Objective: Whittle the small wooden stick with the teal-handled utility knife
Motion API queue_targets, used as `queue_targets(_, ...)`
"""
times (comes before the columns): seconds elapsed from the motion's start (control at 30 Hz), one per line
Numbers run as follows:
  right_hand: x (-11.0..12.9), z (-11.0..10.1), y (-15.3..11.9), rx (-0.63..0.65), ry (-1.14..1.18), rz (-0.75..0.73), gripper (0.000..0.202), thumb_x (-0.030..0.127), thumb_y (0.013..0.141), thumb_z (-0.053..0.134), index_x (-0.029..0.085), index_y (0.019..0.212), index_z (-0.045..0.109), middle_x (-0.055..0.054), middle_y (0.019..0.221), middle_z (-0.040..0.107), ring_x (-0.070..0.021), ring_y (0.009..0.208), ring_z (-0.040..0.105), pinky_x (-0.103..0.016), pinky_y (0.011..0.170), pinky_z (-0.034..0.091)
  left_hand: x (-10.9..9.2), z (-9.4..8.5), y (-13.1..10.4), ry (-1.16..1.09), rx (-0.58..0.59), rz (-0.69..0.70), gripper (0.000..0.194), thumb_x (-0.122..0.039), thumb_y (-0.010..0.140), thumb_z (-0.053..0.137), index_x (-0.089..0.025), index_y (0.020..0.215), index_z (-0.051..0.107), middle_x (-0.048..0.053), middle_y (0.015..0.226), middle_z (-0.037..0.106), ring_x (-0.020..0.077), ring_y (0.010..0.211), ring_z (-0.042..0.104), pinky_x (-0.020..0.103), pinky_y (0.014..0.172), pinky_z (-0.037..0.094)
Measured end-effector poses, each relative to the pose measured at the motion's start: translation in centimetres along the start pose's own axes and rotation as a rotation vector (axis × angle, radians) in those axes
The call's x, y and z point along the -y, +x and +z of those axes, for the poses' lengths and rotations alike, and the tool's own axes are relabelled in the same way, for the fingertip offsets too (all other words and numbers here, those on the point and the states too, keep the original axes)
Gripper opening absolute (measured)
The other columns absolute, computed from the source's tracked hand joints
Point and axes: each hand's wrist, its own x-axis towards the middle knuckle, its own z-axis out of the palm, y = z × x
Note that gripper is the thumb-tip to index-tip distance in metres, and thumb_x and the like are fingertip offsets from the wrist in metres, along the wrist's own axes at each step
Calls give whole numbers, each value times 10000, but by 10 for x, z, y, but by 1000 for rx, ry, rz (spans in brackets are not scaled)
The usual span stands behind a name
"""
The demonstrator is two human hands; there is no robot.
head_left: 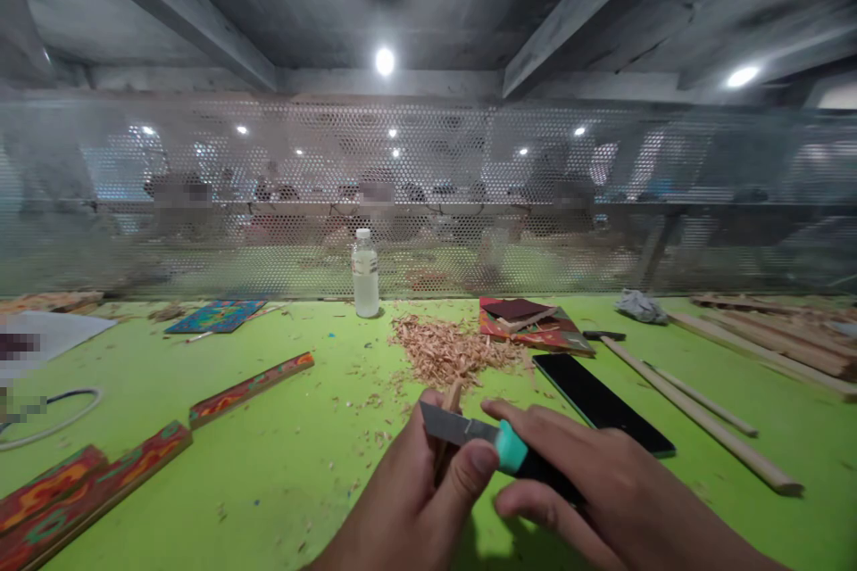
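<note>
Where the bright green surface [281,455] begins at the left, painted wooden strips [100,477] lie slanted beside a white sheet [57,332] and a patterned panel [215,316]. At the middle a clear bottle [365,273] stands upright near a heap of wood shavings [447,351]. Low in front, the left hand [408,500] is closed around a thin wooden stick [450,410], and the right hand [603,482] grips a teal-collared knife [478,437] whose blade lies against it. Farther right lie a black phone [603,401], stacked red sheets [528,321], a grey rag [639,305] and long dowels [710,419]. Perforated mesh [201,196] backs the surface under concrete beams and ceiling lights [384,61].
</note>
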Motion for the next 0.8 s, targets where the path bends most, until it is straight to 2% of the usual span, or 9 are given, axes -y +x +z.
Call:
queue_targets(0.07, 0, 0, 0, 10, -13, -10, 548, 513, 1105, 294, 130, 1218, 669, -127, 1008, 819, -216, 855, 807, -257, 642, 644, 0, 0, 0, 14, 31, 18, 505, -645, 954, 566, -263, 1274, 650, 141, 1379, 624, 382, 1397, 425, 568, 1212, 232)
queue_targets(0.13, 0, 0, -1, 24, -12, -11, 550, 515, 1104, 293, 126, 1218, 664, -126, 994, 818, -216, 845, 807, -265, 638, 645, 1, 0, -1, 40, 47, 4, 559, -671, 936, 570, -267, 1317, 639, 150, 1455, 577, 402, 1454, 364, 595, 1232, 182)
queue_targets(0.23, 0, 1, -3, 42, -3, -2, 528, 515, 1101, 313, 131, 1236, 650, -119, 989, 816, -216, 824, 804, -276, 629, 642, 5, 1, -4, 59, 5, -53, 628, -691, 913, 591, -263, 1373, 612, 153, 1581, 467, 425, 1524, 253, 634, 1246, 74)
queue_targets(0.3, 0, 3, -5, 39, -10, 0, 519, 510, 1101, 320, 132, 1259, 638, -114, 974, 814, -215, 792, 802, -276, 597, 634, 8, 2, -4, 58, -8, -52, 613, -679, 922, 588, -259, 1369, 616, 156, 1567, 486, 420, 1518, 271, 633, 1242, 80)
queue_targets(0.4, 0, 7, -7, 5, -32, 0, 499, 485, 1104, 321, 136, 1270, 637, -118, 957, 811, -224, 790, 802, -278, 585, 633, 9, 2, -1, 86, -9, -8, 509, -647, 948, 576, -248, 1249, 668, 162, 1376, 627, 399, 1406, 418, 597, 1201, 213)
queue_targets(0.47, 1, 8, -8, -30, -48, 6, 488, 470, 1106, 327, 130, 1263, 639, -125, 953, 809, -228, 796, 803, -278, 598, 638, 7, 2, 1, 117, -21, 13, 451, -640, 961, 559, -228, 1091, 684, 152, 1161, 685, 375, 1214, 545, 561, 1089, 359)
queue_targets(0.53, 3, 9, -8, -58, -69, 13, 490, 468, 1108, 322, 118, 1240, 639, -125, 918, 808, -222, 757, 801, -270, 574, 630, 6, 3, 2, 138, -20, 16, 453, -648, 968, 538, -210, 973, 656, 123, 989, 674, 322, 997, 590, 501, 929, 449)
queue_targets(0.63, 7, 9, -8, -77, -98, 19, 487, 467, 1112, 314, 109, 1218, 627, -111, 887, 805, -208, 705, 794, -259, 522, 609, 3, 4, 4, 135, -21, 17, 465, -651, 971, 532, -197, 935, 622, 91, 905, 639, 264, 862, 558, 430, 804, 451)
queue_targets(0.8, 5, 11, -11, -99, -97, 39, 418, 450, 1108, 350, 130, 1228, 590, -110, 956, 804, -211, 743, 799, -263, 529, 609, -1, 7, 7, -13, -8, 28, 366, -569, 981, 591, -203, 961, 603, 48, 884, 595, 229, 865, 524, 387, 807, 425)
